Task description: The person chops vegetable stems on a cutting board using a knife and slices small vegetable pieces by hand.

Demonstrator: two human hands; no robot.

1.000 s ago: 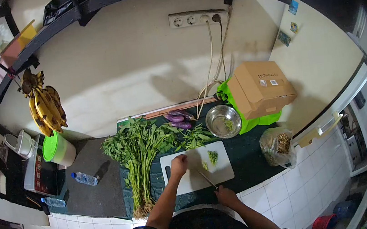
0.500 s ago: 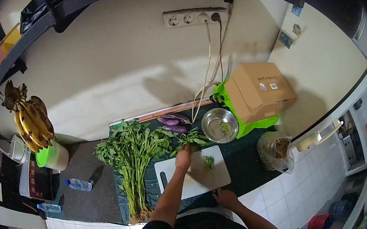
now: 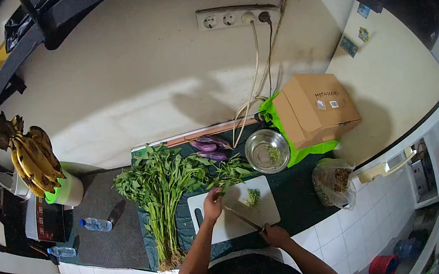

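Observation:
My right hand (image 3: 275, 236) is closed around the handle of a knife (image 3: 245, 219), its blade slanting up and left over the white cutting board (image 3: 231, 234). At the board's upper left, my left hand (image 3: 213, 204) is pinched on a small green sprig (image 3: 222, 190). A little pile of cut greens (image 3: 253, 198) lies on the board's right half. Just beyond the board is a loose heap of leafy greens (image 3: 233, 170). A steel bowl (image 3: 267, 151) behind the board has some cut greens inside.
To the left lies a large bunch of leafy stems (image 3: 164, 198) with roots. Purple eggplants (image 3: 211, 146) rest near the wall. A cardboard box (image 3: 319, 108), a plastic bag (image 3: 333, 182), a water bottle (image 3: 96, 224) and hanging bananas (image 3: 33, 157) surround the workspace.
My left hand has drawn back from the leafy heap toward me, with a green sprig in its fingers. The knife blade now shows over the board in my right hand. The view has shifted slightly.

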